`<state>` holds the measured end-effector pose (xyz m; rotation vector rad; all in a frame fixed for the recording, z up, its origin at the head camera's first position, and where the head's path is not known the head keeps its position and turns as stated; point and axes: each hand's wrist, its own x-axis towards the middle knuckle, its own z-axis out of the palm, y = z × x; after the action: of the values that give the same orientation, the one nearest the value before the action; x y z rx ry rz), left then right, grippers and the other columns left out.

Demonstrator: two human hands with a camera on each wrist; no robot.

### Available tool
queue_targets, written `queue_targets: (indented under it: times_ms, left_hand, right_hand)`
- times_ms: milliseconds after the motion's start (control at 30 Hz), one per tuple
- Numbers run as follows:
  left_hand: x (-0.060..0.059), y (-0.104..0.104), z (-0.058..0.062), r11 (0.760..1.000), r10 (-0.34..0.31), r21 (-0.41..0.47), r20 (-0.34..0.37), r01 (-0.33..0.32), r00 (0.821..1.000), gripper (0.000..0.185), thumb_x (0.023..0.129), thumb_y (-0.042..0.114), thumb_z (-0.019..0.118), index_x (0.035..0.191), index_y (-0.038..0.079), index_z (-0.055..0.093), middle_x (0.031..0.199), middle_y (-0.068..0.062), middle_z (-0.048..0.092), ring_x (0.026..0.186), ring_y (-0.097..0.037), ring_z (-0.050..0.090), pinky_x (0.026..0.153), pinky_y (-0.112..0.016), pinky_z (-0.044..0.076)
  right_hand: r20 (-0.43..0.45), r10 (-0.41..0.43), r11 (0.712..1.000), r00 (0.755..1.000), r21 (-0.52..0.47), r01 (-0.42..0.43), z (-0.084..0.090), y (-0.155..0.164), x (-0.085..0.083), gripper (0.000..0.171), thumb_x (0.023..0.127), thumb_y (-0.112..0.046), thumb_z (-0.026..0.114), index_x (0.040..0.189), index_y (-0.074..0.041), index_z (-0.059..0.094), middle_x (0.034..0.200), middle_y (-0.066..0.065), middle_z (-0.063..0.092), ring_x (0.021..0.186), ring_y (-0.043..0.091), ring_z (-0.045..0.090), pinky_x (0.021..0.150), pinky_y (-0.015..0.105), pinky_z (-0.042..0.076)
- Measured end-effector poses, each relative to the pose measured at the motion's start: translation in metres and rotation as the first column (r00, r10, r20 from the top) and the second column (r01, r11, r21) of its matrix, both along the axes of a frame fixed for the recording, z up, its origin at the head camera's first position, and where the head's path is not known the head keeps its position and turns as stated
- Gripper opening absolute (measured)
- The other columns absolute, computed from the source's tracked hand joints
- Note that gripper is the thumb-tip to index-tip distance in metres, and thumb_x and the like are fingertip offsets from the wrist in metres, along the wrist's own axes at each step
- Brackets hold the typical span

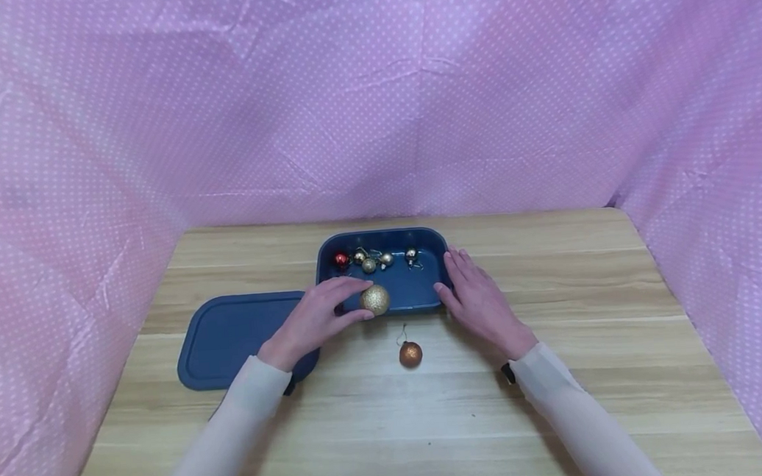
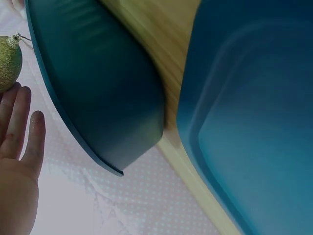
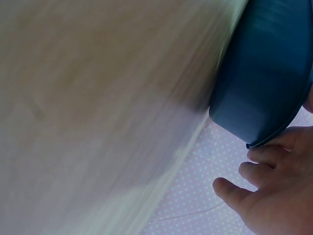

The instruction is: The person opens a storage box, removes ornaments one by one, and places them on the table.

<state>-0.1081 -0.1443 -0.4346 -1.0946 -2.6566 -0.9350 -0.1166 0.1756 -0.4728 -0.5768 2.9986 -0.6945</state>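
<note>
Overhead, left hand [image 1: 313,318] pinched a gold glitter bauble [image 1: 375,299] at the blue container's [image 1: 425,294] near rim; right hand [image 1: 478,297] lay relaxed against its side. Left wrist: bauble [image 2: 7,61] at fingertips. Right wrist: loosely bent fingers [image 3: 266,171] beside the container [image 3: 264,83].

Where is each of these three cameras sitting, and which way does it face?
Head: worn on the head, looking forward and down at the table, blue box, lid, both hands and sleeves.
Left wrist: beside the left hand, facing the box's outer wall and the gold glitter ball.
Right wrist: beside the right hand, facing the box's corner and blurred tabletop.
Shared: all three show the blue box.
</note>
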Motion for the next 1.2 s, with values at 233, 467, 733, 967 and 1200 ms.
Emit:
queue_targets:
  times_ms: [233, 467, 733, 967, 1200]
  left_hand:
    - [0.011, 0.001, -0.002, 0.999, -0.016, 0.040, -0.063, 0.019, 0.998, 0.050, 0.087, 0.027, 0.084, 0.129, 0.005, 0.071, 0.124, -0.009, 0.073, 0.115, -0.025, 0.068, 0.097, -0.045, 0.056]
    - [0.023, 0.002, -0.003, 0.996, -0.045, 0.078, -0.111, 0.054, 0.993, 0.051, 0.082, 0.023, 0.088, 0.126, 0.005, 0.073, 0.121, -0.008, 0.074, 0.114, -0.025, 0.068, 0.098, -0.043, 0.055]
    - [0.035, 0.001, -0.007, 0.991, -0.078, 0.097, -0.108, 0.088, 0.991, 0.052, 0.093, 0.043, 0.074, 0.126, 0.003, 0.072, 0.122, -0.010, 0.074, 0.114, -0.025, 0.069, 0.099, -0.043, 0.055]
    - [0.042, -0.001, -0.014, 0.990, -0.110, 0.080, -0.091, 0.118, 0.990, 0.052, 0.079, 0.018, 0.088, 0.126, 0.003, 0.072, 0.123, -0.011, 0.073, 0.114, -0.026, 0.069, 0.097, -0.041, 0.056]
    - [0.047, 0.000, -0.018, 0.993, -0.114, 0.034, -0.011, 0.115, 0.993, 0.047, 0.087, 0.028, 0.083, 0.127, 0.006, 0.072, 0.125, -0.008, 0.073, 0.117, -0.023, 0.069, 0.099, -0.041, 0.055]
  right_hand:
    - [0.004, 0.000, 1.000, 1.000, 0.005, 0.000, 0.000, 0.000, 0.000, 0.073, 0.111, -0.047, 0.037, 0.162, 0.003, 0.022, 0.169, 0.022, 0.020, 0.158, 0.037, 0.013, 0.122, 0.058, 0.023]
    - [0.009, 0.002, 1.000, 1.000, 0.008, -0.002, 0.001, 0.000, 0.000, 0.072, 0.111, -0.045, 0.038, 0.162, 0.004, 0.023, 0.169, 0.022, 0.020, 0.158, 0.037, 0.013, 0.122, 0.058, 0.022]
    - [0.010, 0.004, 1.000, 1.000, 0.016, -0.004, 0.002, -0.001, 0.000, 0.071, 0.111, -0.043, 0.040, 0.162, 0.004, 0.023, 0.169, 0.022, 0.021, 0.157, 0.037, 0.014, 0.123, 0.057, 0.023]
    - [0.016, 0.004, 1.000, 1.000, 0.015, -0.004, 0.003, 0.000, 0.000, 0.070, 0.111, -0.041, 0.041, 0.162, 0.004, 0.023, 0.169, 0.022, 0.020, 0.157, 0.037, 0.014, 0.123, 0.056, 0.023]
    - [0.012, 0.005, 1.000, 1.000, 0.016, -0.005, 0.002, 0.000, 0.000, 0.071, 0.111, -0.042, 0.041, 0.161, 0.004, 0.023, 0.169, 0.023, 0.021, 0.157, 0.037, 0.014, 0.123, 0.057, 0.023]
